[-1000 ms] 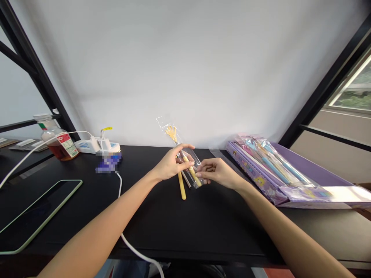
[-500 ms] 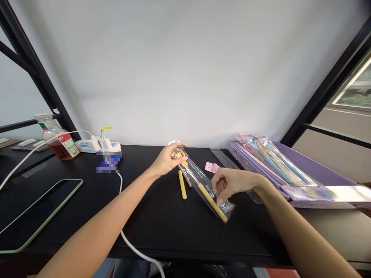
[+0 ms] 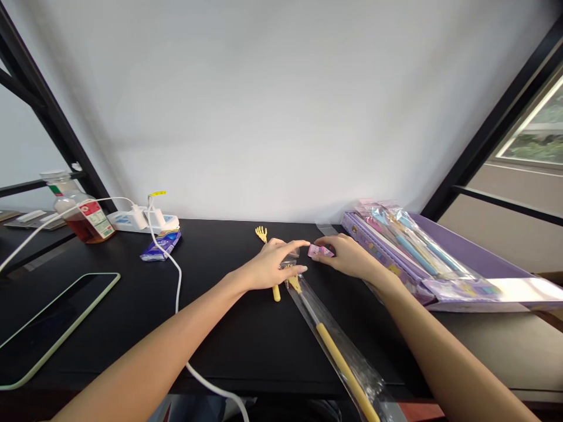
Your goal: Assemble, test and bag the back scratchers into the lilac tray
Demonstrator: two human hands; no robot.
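Observation:
My right hand point(image 3: 349, 255) pinches a small pink printed card point(image 3: 320, 251) between thumb and fingers, just above the black desk. My left hand point(image 3: 275, 264) is around the top of a clear plastic sleeve holding a yellow-handled back scratcher point(image 3: 345, 366). Its index finger and thumb stretch out toward the card, and its lower fingers are hidden. The sleeve slants down to the right, past the desk's front edge. An unwrapped yellow back scratcher point(image 3: 261, 233) lies partly under my left hand, its claw head and handle tip showing.
A purple box point(image 3: 492, 255) with several wrapped back scratchers point(image 3: 413, 240) stands on the right. On the left are a phone point(image 3: 57, 328), a blue packet point(image 3: 162, 245), a power strip point(image 3: 123, 221) and a bottle point(image 3: 85, 214). A white cable point(image 3: 179, 281) crosses the desk.
My right hand has let go of the sleeve's lower end and taken the pink card. My left hand has moved right and nearer with the sleeve, uncovering the loose scratcher's head.

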